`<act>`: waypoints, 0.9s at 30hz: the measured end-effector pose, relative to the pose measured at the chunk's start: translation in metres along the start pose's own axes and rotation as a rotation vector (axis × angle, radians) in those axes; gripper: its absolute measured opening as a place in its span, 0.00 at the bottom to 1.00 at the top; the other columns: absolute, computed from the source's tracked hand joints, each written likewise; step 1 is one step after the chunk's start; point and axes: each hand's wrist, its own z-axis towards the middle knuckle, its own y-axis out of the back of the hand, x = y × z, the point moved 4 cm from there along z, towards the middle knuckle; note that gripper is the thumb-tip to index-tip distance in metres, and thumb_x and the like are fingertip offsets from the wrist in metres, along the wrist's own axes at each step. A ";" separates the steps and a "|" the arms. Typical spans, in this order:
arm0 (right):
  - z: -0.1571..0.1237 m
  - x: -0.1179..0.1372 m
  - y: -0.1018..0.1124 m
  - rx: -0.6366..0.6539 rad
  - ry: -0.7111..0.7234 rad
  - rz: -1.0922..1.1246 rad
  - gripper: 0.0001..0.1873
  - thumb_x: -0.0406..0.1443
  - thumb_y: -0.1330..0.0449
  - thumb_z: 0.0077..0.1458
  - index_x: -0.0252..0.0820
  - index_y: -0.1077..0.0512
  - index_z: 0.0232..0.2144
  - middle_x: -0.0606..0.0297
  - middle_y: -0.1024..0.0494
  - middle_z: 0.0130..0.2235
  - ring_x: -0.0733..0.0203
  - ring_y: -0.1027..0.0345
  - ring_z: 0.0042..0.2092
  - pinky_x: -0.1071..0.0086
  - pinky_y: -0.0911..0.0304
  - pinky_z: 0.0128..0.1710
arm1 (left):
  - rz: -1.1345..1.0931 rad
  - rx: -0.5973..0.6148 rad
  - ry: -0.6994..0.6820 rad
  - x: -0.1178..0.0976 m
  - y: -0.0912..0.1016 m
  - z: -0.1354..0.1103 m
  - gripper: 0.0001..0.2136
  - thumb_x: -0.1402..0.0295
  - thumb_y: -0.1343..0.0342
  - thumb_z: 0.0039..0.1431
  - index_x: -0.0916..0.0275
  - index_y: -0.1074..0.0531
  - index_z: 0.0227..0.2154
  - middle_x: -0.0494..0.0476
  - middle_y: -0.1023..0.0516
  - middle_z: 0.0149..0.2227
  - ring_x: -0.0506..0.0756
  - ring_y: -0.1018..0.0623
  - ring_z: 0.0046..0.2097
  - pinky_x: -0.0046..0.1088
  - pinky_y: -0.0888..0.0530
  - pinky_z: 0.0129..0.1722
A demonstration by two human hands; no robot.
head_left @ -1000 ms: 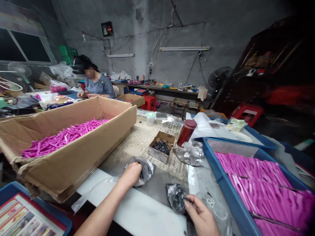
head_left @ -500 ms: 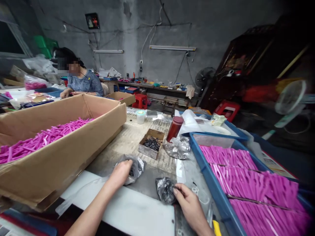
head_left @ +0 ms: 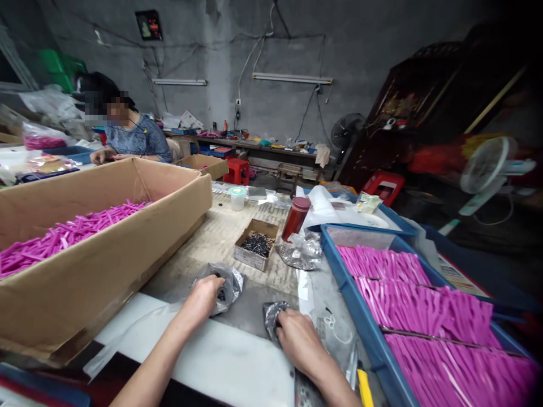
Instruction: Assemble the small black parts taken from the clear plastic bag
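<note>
My left hand [head_left: 205, 295] is at the mouth of a clear grey plastic bag [head_left: 232, 291] that holds small black pieces. Its fingers are curled together, and whatever they grip is too small to make out. To the right, my right hand [head_left: 299, 338] dips its closed fingers into a darker plastic bag [head_left: 270, 316]. My hand covers part of this bag and hides what lies between the fingertips. A white board [head_left: 224, 359] lies under my forearms. Beyond the hands stands a small open cardboard box [head_left: 250, 259] of black pieces.
A long cardboard carton [head_left: 169, 223] of pink strips stands at left. At right, a blue tray [head_left: 354, 308] holds rows of pink strips. A red-brown bottle [head_left: 296, 217] and crumpled plastic [head_left: 302, 253] are farther back. A co-worker [head_left: 138, 135] sits at far left.
My right hand has moved left from the dark bag's edge, and its fingers have gone into the opening. My left hand stays at its bag. The whole view has shifted slightly.
</note>
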 end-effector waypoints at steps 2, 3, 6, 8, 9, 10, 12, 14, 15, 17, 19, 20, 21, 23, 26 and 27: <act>0.002 0.001 -0.001 0.025 -0.002 -0.039 0.10 0.26 0.51 0.40 0.38 0.31 0.23 0.56 0.27 0.28 0.55 0.36 0.32 0.67 0.50 0.30 | -0.015 -0.001 -0.005 -0.004 0.000 0.000 0.11 0.80 0.57 0.46 0.65 0.30 0.24 0.55 0.29 0.24 0.51 0.30 0.28 0.21 0.37 0.28; 0.002 0.002 -0.002 0.034 0.003 -0.054 0.10 0.25 0.51 0.40 0.38 0.31 0.23 0.56 0.27 0.28 0.55 0.36 0.32 0.67 0.51 0.30 | -0.024 -0.002 -0.006 -0.006 0.000 0.000 0.11 0.80 0.56 0.46 0.64 0.29 0.24 0.55 0.28 0.24 0.51 0.30 0.28 0.21 0.37 0.28; 0.002 0.003 -0.004 0.042 0.021 -0.083 0.11 0.24 0.52 0.42 0.37 0.32 0.24 0.56 0.28 0.29 0.55 0.36 0.33 0.66 0.53 0.31 | -0.047 -0.012 -0.008 -0.012 0.002 0.000 0.10 0.78 0.55 0.47 0.63 0.29 0.25 0.54 0.27 0.25 0.50 0.29 0.28 0.21 0.37 0.28; 0.000 0.003 -0.005 0.034 0.026 -0.093 0.12 0.24 0.53 0.43 0.38 0.32 0.25 0.57 0.28 0.29 0.55 0.37 0.33 0.66 0.54 0.31 | -0.087 -0.034 -0.007 -0.017 0.005 -0.001 0.09 0.77 0.55 0.48 0.63 0.30 0.25 0.53 0.27 0.25 0.50 0.29 0.28 0.20 0.37 0.27; -0.001 0.003 -0.005 0.028 0.027 -0.094 0.12 0.24 0.53 0.43 0.38 0.32 0.25 0.57 0.28 0.29 0.55 0.37 0.33 0.66 0.54 0.31 | -0.121 -0.054 -0.007 -0.019 0.007 -0.002 0.09 0.76 0.55 0.48 0.63 0.30 0.25 0.53 0.27 0.25 0.50 0.29 0.28 0.20 0.37 0.27; -0.002 0.002 -0.005 0.022 0.027 -0.092 0.12 0.24 0.54 0.43 0.38 0.33 0.25 0.58 0.29 0.29 0.56 0.37 0.33 0.66 0.54 0.31 | -0.164 -0.076 -0.009 -0.022 0.008 -0.003 0.09 0.76 0.55 0.48 0.63 0.30 0.24 0.53 0.28 0.24 0.49 0.29 0.28 0.20 0.37 0.27; -0.004 0.001 -0.005 0.005 0.027 -0.082 0.11 0.24 0.54 0.44 0.38 0.33 0.25 0.58 0.29 0.29 0.56 0.37 0.33 0.66 0.54 0.32 | -0.267 -0.116 -0.014 -0.028 0.010 -0.005 0.08 0.75 0.54 0.48 0.63 0.30 0.23 0.52 0.29 0.24 0.49 0.30 0.28 0.20 0.37 0.27; -0.006 0.000 -0.004 -0.014 0.027 -0.061 0.11 0.24 0.55 0.45 0.38 0.34 0.25 0.59 0.29 0.28 0.56 0.37 0.33 0.67 0.54 0.32 | -0.369 -0.130 -0.017 -0.034 0.010 -0.008 0.08 0.75 0.54 0.47 0.63 0.30 0.22 0.52 0.29 0.24 0.49 0.30 0.28 0.20 0.37 0.28; -0.006 -0.001 -0.004 -0.023 0.027 -0.047 0.11 0.24 0.55 0.45 0.38 0.35 0.25 0.60 0.28 0.28 0.57 0.37 0.33 0.67 0.53 0.32 | -0.418 -0.128 -0.011 -0.037 0.008 -0.008 0.07 0.75 0.54 0.46 0.63 0.30 0.22 0.52 0.29 0.24 0.49 0.30 0.28 0.20 0.37 0.28; -0.007 -0.002 -0.004 -0.043 0.030 -0.014 0.11 0.24 0.56 0.46 0.38 0.35 0.24 0.61 0.28 0.27 0.58 0.37 0.32 0.68 0.52 0.32 | -0.519 -0.113 0.014 -0.043 0.002 -0.010 0.07 0.74 0.53 0.45 0.64 0.30 0.21 0.52 0.30 0.24 0.50 0.30 0.28 0.21 0.37 0.28; -0.008 -0.002 -0.004 -0.064 0.031 0.022 0.11 0.25 0.56 0.46 0.39 0.36 0.24 0.62 0.28 0.27 0.59 0.37 0.31 0.69 0.50 0.32 | -0.628 -0.084 0.055 -0.048 -0.007 -0.012 0.06 0.74 0.52 0.44 0.65 0.30 0.21 0.52 0.30 0.23 0.50 0.31 0.28 0.21 0.37 0.28; -0.009 -0.003 -0.004 -0.075 0.030 0.041 0.11 0.25 0.56 0.46 0.39 0.36 0.24 0.62 0.28 0.26 0.60 0.37 0.31 0.69 0.49 0.32 | -0.683 -0.064 0.078 -0.050 -0.012 -0.012 0.06 0.73 0.52 0.43 0.65 0.30 0.21 0.52 0.30 0.22 0.50 0.31 0.27 0.21 0.37 0.27; -0.009 -0.004 -0.004 -0.084 0.029 0.059 0.11 0.25 0.56 0.46 0.39 0.36 0.24 0.63 0.28 0.26 0.60 0.37 0.31 0.69 0.48 0.32 | -0.735 -0.040 0.099 -0.052 -0.017 -0.013 0.06 0.73 0.52 0.43 0.65 0.30 0.21 0.51 0.30 0.22 0.50 0.32 0.27 0.21 0.37 0.27; -0.010 -0.006 -0.005 -0.099 0.025 0.091 0.11 0.26 0.56 0.47 0.39 0.35 0.26 0.63 0.28 0.28 0.61 0.36 0.32 0.70 0.46 0.33 | -0.825 0.008 0.138 -0.055 -0.027 -0.014 0.06 0.74 0.51 0.42 0.66 0.30 0.21 0.50 0.32 0.20 0.49 0.34 0.24 0.20 0.38 0.24; -0.012 -0.008 -0.005 -0.119 0.022 0.159 0.14 0.26 0.55 0.46 0.37 0.34 0.34 0.60 0.28 0.34 0.60 0.37 0.38 0.71 0.44 0.37 | -0.941 0.066 0.177 -0.060 -0.039 -0.015 0.05 0.74 0.51 0.40 0.67 0.30 0.19 0.47 0.36 0.16 0.47 0.37 0.21 0.20 0.40 0.21; -0.012 -0.009 -0.004 -0.125 0.023 0.193 0.16 0.26 0.55 0.46 0.36 0.34 0.36 0.59 0.29 0.36 0.60 0.37 0.39 0.71 0.44 0.38 | -0.979 0.084 0.187 -0.063 -0.042 -0.016 0.05 0.74 0.51 0.40 0.67 0.30 0.19 0.47 0.37 0.15 0.47 0.38 0.21 0.19 0.41 0.21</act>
